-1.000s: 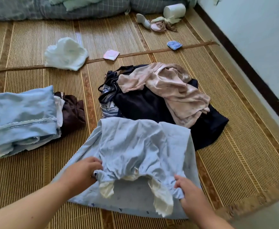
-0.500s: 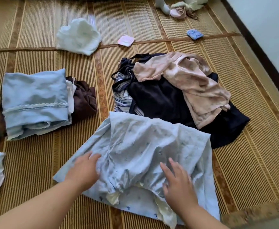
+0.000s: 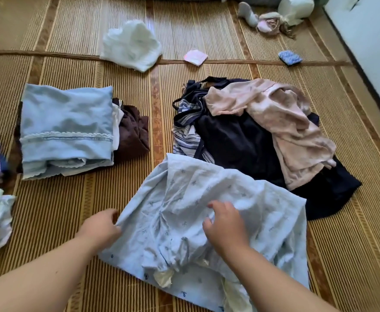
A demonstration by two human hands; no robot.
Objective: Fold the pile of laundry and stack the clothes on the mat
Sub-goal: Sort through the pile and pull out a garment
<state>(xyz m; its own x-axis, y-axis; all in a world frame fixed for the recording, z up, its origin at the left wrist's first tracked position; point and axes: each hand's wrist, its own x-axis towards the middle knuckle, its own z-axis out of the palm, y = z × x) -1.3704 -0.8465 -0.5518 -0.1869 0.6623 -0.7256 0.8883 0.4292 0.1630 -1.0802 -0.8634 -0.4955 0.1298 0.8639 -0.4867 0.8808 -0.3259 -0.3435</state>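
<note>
- The pale blue garment (image 3: pixel 207 210) is spread, rumpled, on the mat (image 3: pixel 353 244) directly in front of the person, its far edge touching the unfolded pile (image 3: pixel 263 136).
- The left hand (image 3: pixel 101 228) is seen at the garment's left edge; the fingers are curled there and appear to pinch the hem, though the contact itself is partly hidden.
- The right hand (image 3: pixel 225 224) is laid on the middle of the cloth, fingers bent and gathering a fold.
- The garment's long axis is judged to run from near left to far right, widening toward the right; the bunched waist end lies nearest the body.
- The unsupported right side lies beyond the right hand, so that hand is the nearer one for drawing it flat.
- A folded stack, topped by a light blue piece (image 3: pixel 67 129), is noted to the left, well apart from the garment.
- Folding is judged to be at the smoothing stage; no crease is set yet.
</note>
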